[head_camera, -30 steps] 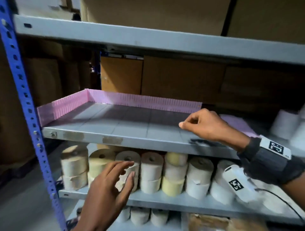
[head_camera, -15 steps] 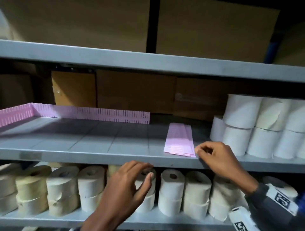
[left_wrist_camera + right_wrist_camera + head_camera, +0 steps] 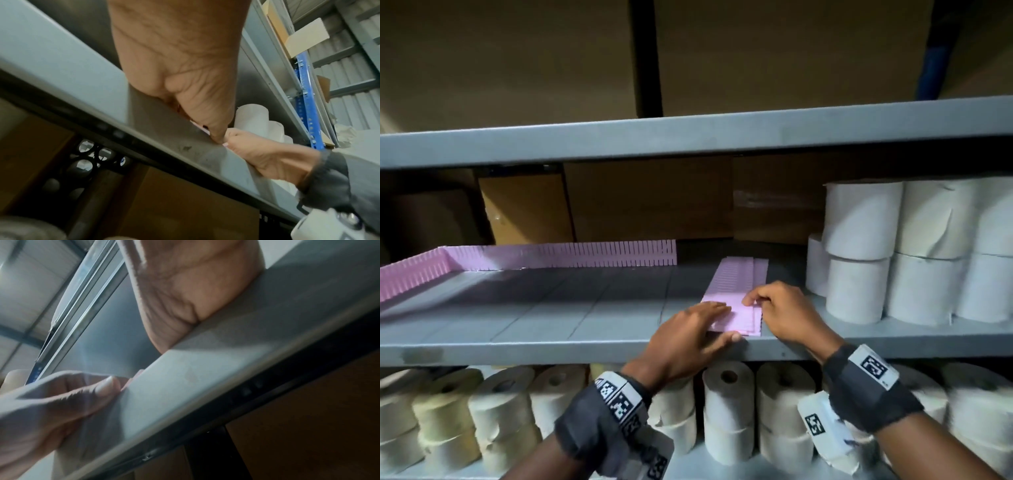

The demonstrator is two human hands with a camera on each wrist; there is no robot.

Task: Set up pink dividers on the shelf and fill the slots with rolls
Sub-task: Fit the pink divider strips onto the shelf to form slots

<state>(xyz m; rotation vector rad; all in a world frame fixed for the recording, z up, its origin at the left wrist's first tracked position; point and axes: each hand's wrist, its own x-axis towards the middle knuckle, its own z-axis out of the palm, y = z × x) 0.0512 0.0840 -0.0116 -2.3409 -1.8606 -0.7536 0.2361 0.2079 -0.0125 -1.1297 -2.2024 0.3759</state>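
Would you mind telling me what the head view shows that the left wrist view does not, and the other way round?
Only the head view shows the flat stack of pink dividers lying whole on the shelf, the pink dividers already standing along the back and left, and the rolls below. Only the left wrist view shows the shelf's underside, a blue upright and the left thumb against the front edge. Both show the left hand and right hand meeting at the stack's near end, and white rolls behind.
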